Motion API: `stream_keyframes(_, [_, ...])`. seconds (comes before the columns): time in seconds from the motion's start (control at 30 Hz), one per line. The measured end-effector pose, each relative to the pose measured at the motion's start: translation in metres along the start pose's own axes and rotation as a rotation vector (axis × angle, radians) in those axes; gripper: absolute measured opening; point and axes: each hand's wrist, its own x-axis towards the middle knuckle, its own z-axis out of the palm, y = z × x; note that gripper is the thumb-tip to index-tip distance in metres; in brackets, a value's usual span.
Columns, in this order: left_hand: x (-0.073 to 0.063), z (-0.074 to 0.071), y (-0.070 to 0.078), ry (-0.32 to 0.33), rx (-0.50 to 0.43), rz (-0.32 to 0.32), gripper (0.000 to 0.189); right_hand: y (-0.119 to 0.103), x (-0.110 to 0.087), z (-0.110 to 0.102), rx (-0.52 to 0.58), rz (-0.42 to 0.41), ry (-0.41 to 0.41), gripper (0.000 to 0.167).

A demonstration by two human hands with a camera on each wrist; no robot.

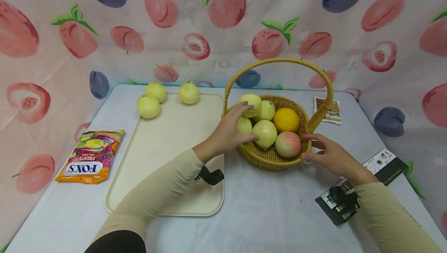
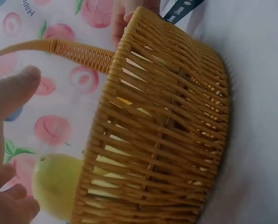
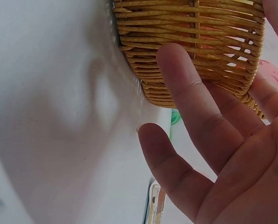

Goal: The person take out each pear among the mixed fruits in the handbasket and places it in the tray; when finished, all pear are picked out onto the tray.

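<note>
A woven basket [image 1: 260,162] with a tall arched handle holds several round pale green fruits [image 1: 264,134], an orange [image 1: 285,120] and a peach [image 1: 288,144]. My left hand [image 1: 228,129] reaches over its left rim, thumb and fingers apart. Its fingertips overlap the upper left green fruit [image 1: 250,104], and the thumb lies by the front one. The left wrist view shows that hand beside a green fruit [image 2: 57,186] that rises above the rim. At the basket's right side, my right hand [image 1: 330,156] rests its loosely spread fingers [image 3: 185,88] against the woven wall.
Left of the basket lies a cream tray [image 1: 174,136]. Three more green fruits [image 1: 189,92] sit around its far edge. A candy bag [image 1: 91,156] lies at the far left. A small packet [image 1: 328,110] is behind the basket, and dark packages [image 1: 338,202] lie under the right forearm.
</note>
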Motion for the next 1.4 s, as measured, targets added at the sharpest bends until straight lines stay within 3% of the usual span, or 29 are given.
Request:
stream_keyframes(0.3, [0.020, 0.008, -0.005, 0.038, -0.015, -0.078, 0.089, 0.000, -0.001, 0.000, -0.003, -0.012, 0.005, 0.067])
stream_keyframes(0.7, [0.041, 0.017, -0.017, 0.061, -0.074, -0.227, 0.091, 0.000, 0.000, 0.001, -0.005, 0.001, 0.001, 0.068])
stream_keyframes(1.4, [0.052, 0.023, -0.023, 0.051, 0.000, -0.286, 0.087, 0.000, 0.001, 0.000, -0.008, 0.021, -0.009, 0.069])
